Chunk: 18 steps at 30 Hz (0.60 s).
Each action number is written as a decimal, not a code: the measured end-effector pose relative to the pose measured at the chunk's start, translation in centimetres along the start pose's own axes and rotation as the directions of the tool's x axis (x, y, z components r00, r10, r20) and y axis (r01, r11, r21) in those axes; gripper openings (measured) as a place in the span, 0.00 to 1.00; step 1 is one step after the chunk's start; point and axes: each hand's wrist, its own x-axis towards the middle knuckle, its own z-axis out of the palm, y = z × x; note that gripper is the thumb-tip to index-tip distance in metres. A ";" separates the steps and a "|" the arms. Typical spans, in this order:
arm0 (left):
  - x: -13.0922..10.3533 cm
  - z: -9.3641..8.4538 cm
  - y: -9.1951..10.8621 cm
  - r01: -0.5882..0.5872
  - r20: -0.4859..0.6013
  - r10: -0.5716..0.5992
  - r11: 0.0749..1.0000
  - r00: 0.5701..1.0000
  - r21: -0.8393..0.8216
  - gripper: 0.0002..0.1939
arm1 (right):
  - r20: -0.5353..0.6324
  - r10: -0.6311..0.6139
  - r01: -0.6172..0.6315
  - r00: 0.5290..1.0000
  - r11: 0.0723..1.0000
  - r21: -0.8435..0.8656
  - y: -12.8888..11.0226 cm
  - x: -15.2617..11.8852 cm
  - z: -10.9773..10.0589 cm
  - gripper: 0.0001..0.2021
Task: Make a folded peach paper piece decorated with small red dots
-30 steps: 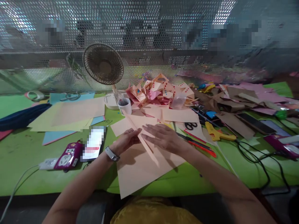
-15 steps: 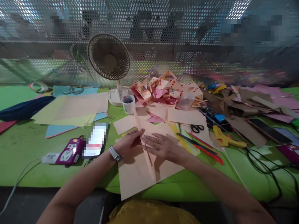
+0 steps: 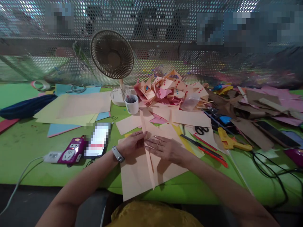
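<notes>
A long, narrow folded strip of peach paper [image 3: 149, 167] stands on edge between my hands, running away from me over a larger peach sheet [image 3: 133, 179]. My left hand [image 3: 132, 144], with a watch [image 3: 117, 154] at the wrist, is closed on the strip, thumb and fingertips pinching it near the middle. From the other side, my right hand [image 3: 164, 148] lies along the strip with its fingers stretched out, the tips touching it. The right thumb is hidden. More cut peach pieces [image 3: 189, 118] lie beyond my hands.
To the right are a cutter knife [image 3: 210, 154], scissors [image 3: 201, 130] and a yellow glue gun [image 3: 230, 142] with black cables. A phone [image 3: 98, 138] and purple power socket [image 3: 71, 150] lie left. Behind stand a fan [image 3: 112, 55], a white cup [image 3: 132, 105] and heaped folded paper [image 3: 169, 88].
The view has shifted slightly. The near end of the strip stands out more clearly now; both hands keep nearly the same place and pose on it.
</notes>
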 end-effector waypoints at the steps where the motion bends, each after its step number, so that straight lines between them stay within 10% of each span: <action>1: -0.1 0.1 0.0 -0.004 0.018 0.004 1.000 1.000 0.003 0.11 | -0.012 0.004 -0.004 1.000 1.000 -0.003 0.0 0.0 -0.1 0.21; 18: 0.1 -0.3 0.2 -0.043 0.163 0.041 0.999 0.986 0.007 0.23 | -0.174 -0.005 -0.002 0.985 0.999 -0.040 0.0 -0.5 -0.3 0.18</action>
